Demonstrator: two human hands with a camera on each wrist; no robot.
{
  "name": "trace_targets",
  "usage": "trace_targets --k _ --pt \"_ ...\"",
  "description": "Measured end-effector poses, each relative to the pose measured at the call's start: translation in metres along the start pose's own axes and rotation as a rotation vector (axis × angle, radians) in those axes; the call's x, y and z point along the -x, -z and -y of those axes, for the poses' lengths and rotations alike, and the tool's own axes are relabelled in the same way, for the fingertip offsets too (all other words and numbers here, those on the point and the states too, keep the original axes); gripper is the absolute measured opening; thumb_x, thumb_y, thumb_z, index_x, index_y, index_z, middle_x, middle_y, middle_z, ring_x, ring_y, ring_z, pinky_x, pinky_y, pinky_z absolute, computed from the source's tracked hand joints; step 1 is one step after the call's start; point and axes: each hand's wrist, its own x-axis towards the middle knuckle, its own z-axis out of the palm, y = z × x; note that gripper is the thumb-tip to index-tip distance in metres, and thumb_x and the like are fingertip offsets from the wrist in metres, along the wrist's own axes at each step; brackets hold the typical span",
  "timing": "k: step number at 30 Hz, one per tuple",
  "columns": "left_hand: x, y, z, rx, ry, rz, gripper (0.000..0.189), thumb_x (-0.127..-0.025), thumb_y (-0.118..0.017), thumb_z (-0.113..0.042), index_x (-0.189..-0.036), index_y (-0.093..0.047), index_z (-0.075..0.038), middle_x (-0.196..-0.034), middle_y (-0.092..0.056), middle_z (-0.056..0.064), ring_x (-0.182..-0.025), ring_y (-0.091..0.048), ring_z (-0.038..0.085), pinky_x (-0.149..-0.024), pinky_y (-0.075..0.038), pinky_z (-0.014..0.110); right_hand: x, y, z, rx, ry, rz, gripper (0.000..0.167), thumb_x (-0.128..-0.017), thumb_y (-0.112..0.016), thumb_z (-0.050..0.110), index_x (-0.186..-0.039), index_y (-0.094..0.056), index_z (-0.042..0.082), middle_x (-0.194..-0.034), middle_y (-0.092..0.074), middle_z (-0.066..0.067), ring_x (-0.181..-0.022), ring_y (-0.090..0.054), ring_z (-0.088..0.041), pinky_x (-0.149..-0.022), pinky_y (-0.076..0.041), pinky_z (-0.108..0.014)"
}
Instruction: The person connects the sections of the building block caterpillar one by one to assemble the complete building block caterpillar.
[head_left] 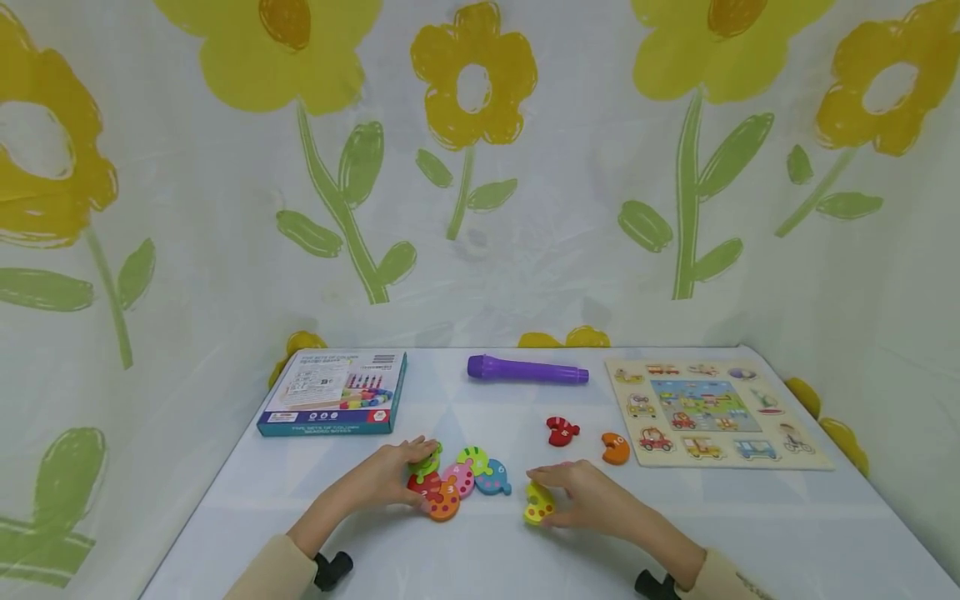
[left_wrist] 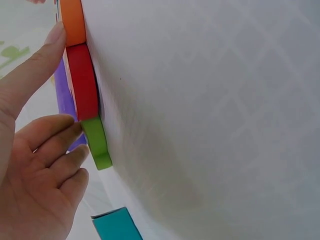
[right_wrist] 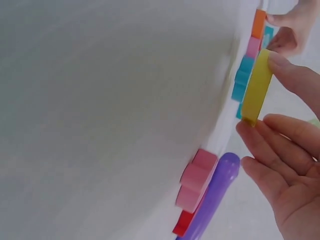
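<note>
A curved chain of caterpillar-shaped puzzle pieces lies on the white table: a green head piece point(head_left: 426, 467), then red point(left_wrist: 83, 82), orange point(head_left: 443, 503), pink point(head_left: 459, 479), light green and blue point(head_left: 492, 477) segments. My left hand point(head_left: 392, 475) rests at the chain's left end, thumb on the orange piece's edge, fingertips beside the green head. Right of the chain, my right hand point(head_left: 588, 496) pinches a yellow puzzle piece point(right_wrist: 257, 89) with red spots between thumb and fingers. A pink piece point(right_wrist: 196, 180) lies beyond that hand, mostly hidden by it in the head view.
Loose red point(head_left: 562, 431) and orange point(head_left: 616, 448) pieces lie past the right hand. A purple toy microphone point(head_left: 528, 370) lies at the back. A boxed set point(head_left: 333, 392) stands back left, and a picture puzzle board point(head_left: 622, 392) back right. Flowered cloth point(head_left: 555, 258) hangs behind the table.
</note>
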Motion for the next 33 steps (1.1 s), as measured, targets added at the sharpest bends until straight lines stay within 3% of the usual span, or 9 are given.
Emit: trace_targets --k 4,33 --pt "0.0 0.0 -0.001 0.004 -0.003 0.002 0.086 -0.071 -0.084 -0.039 -0.143 -0.047 -0.008 -0.148 -0.042 0.014 -0.139 -0.032 0.036 -0.107 -0.032 0.057 -0.004 -0.002 0.003 0.006 -0.016 0.003 0.055 -0.079 -0.081 0.032 -0.125 -0.065 0.008 -0.124 -0.065 -0.001 -0.116 -0.06 -0.02 -0.093 -0.052 -0.036" --pt "0.0 0.0 -0.002 -0.012 -0.019 -0.003 0.085 -0.072 -0.083 -0.04 -0.143 -0.048 -0.008 -0.147 -0.043 0.014 -0.139 -0.033 0.035 -0.107 -0.033 0.056 -0.028 -0.017 0.02 0.034 -0.153 -0.105 0.055 -0.075 -0.083 0.031 -0.12 -0.068 0.005 -0.118 -0.068 -0.006 -0.113 -0.062 -0.026 -0.093 -0.051 -0.042"
